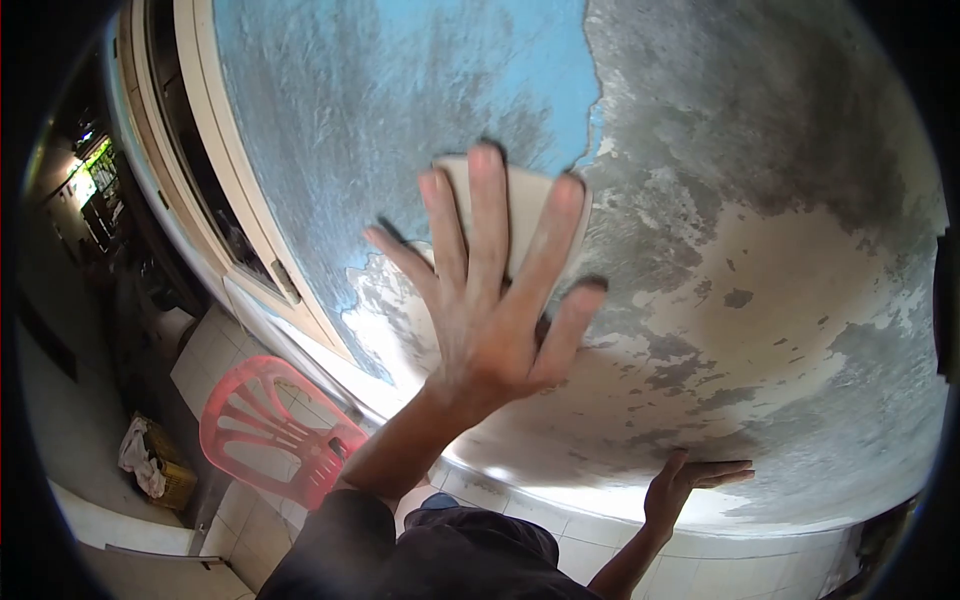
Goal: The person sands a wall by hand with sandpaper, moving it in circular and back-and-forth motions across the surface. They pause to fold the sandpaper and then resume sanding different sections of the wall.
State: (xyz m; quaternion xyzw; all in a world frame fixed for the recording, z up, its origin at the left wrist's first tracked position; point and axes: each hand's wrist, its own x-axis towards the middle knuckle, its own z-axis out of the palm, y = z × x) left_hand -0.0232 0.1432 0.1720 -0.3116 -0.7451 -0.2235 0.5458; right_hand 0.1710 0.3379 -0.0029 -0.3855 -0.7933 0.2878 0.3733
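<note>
My left hand (490, 290) lies flat with its fingers spread over a pale, thin sheet (525, 215), pressing it against the wall. The sheet shows between and above the fingers; its underside is hidden. Around it the wall (780, 270) is patchy, with blue paint (400, 60) at the upper left and grey and whitish plaster to the right. Lower right, my right hand (690, 485) has its fingers stretched out to the right along the lower wall, and nothing shows in it.
A red plastic chair (285, 430) stands on the tiled floor at the lower left. Farther left, a yellow basket (168, 468) has pale cloth on it. A cream window frame (225, 150) edges the wall at the left.
</note>
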